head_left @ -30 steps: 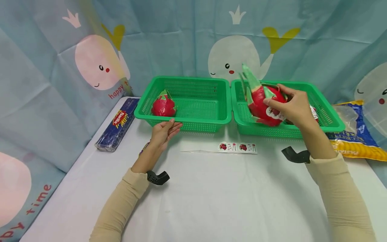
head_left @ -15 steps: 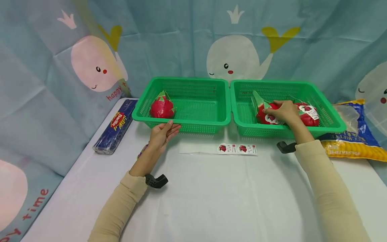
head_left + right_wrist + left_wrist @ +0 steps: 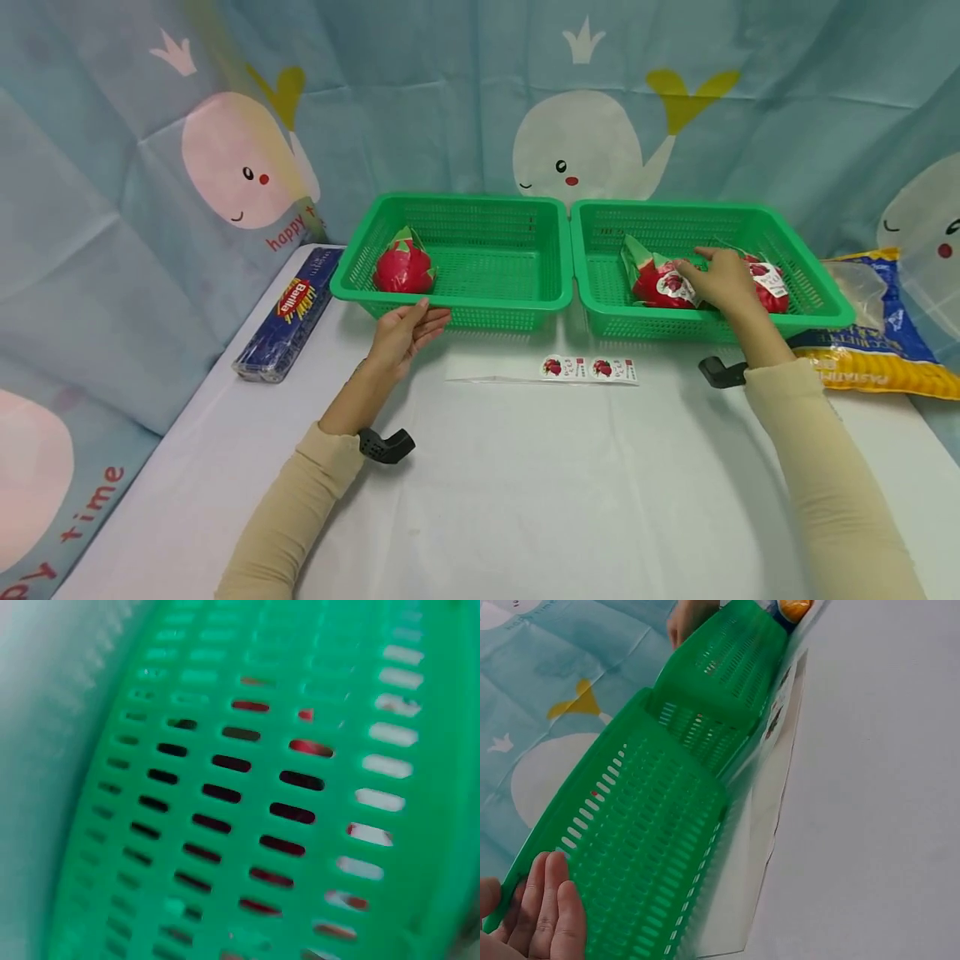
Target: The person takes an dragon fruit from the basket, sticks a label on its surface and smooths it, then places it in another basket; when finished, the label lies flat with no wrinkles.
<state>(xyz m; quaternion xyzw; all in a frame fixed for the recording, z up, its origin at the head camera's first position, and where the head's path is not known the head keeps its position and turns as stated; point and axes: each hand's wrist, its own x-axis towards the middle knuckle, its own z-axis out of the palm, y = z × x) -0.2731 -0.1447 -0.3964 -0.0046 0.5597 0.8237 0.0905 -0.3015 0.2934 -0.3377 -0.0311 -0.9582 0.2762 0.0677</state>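
My left hand (image 3: pixel 401 333) holds the front rim of the left green basket (image 3: pixel 487 304), thumb over the rim and fingers against the outer wall; the left wrist view shows the fingers (image 3: pixel 546 911) there. Inside that basket lies a red dragon fruit (image 3: pixel 405 265) with green leaf tips. Over the right green basket (image 3: pixel 817 312), my right hand (image 3: pixel 723 279) has thumb and forefinger spread beside a dragon fruit (image 3: pixel 656 279) bearing a round white label. Another labelled dragon fruit (image 3: pixel 768 287) is partly hidden behind that hand. The right wrist view shows mostly basket wall (image 3: pixel 247 787).
A sheet with two dragon fruit stickers (image 3: pixel 588 368) lies in front of the baskets. At the left is a blue Barilla spaghetti pack (image 3: pixel 288 312); a blue and yellow pasta bag (image 3: pixel 892 358) lies at the right. A whale-print curtain (image 3: pixel 450 100) hangs behind.
My right hand has lowered the labelled dragon fruit into the right basket, let it go and drawn back slightly to the right. My left hand has stayed on the left basket's rim.
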